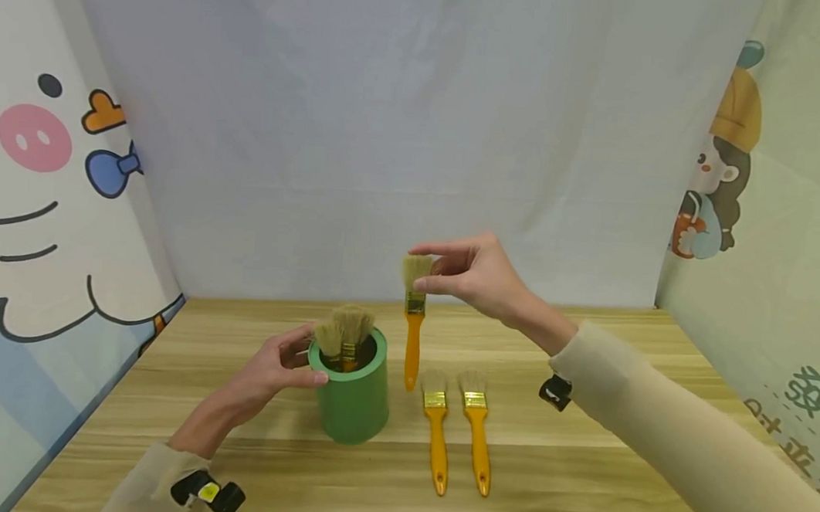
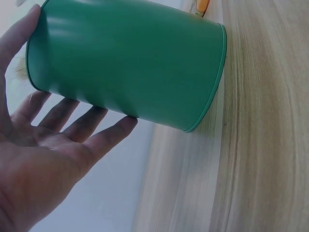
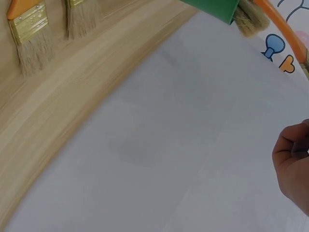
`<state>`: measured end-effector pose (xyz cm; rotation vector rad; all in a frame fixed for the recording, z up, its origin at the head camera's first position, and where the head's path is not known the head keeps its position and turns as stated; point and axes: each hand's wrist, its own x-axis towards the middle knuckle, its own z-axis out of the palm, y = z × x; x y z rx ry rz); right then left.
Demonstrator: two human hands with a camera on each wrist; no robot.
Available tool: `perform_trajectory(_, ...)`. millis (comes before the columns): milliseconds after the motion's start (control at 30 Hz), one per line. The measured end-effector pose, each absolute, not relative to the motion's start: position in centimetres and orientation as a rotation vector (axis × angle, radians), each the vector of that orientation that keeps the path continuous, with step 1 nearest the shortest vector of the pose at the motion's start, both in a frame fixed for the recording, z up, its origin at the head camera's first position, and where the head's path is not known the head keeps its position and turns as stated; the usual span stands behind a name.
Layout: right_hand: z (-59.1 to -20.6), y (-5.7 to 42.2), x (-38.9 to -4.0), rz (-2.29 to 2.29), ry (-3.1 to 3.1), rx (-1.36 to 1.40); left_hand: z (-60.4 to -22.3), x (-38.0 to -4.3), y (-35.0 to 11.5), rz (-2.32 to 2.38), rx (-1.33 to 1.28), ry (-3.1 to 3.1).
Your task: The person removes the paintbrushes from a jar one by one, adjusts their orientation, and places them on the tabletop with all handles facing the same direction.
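My left hand (image 1: 261,376) steadies a green cylindrical pot (image 1: 355,408), thumb at the rim and fingers against its far side. In the left wrist view its fingertips touch the pot's smooth wall. Paintbrushes (image 1: 345,331) stand inside the pot with pale bristles up; their handles are mostly hidden. To the right of the pot, my right hand (image 1: 481,279) pinches another paintbrush (image 1: 413,349) near its bristles, orange handle hanging down above the table. The right wrist view catches only part of this hand and the brush's orange handle (image 3: 281,25).
Two more paintbrushes, a left one (image 1: 438,439) and a right one (image 1: 478,441), lie side by side right of the pot, bristles pointing away. The wooden table (image 1: 566,473) ends at a pale backdrop (image 1: 360,145). Printed cartoon sheets flank both sides.
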<state>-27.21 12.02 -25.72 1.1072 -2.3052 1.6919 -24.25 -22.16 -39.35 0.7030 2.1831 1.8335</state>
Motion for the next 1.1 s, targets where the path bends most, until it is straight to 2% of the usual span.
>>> perform_trajectory(500,-29.9,14.2,-26.7,1.695,-2.483,0.989,-39.5,-24.3,-22.2,1.829,0.724,2.188)
perform_trajectory(1100,-33.4,19.5,-26.4,1.69,-2.665,0.797,-39.7,-24.4,-22.1,1.84,0.732,2.185)
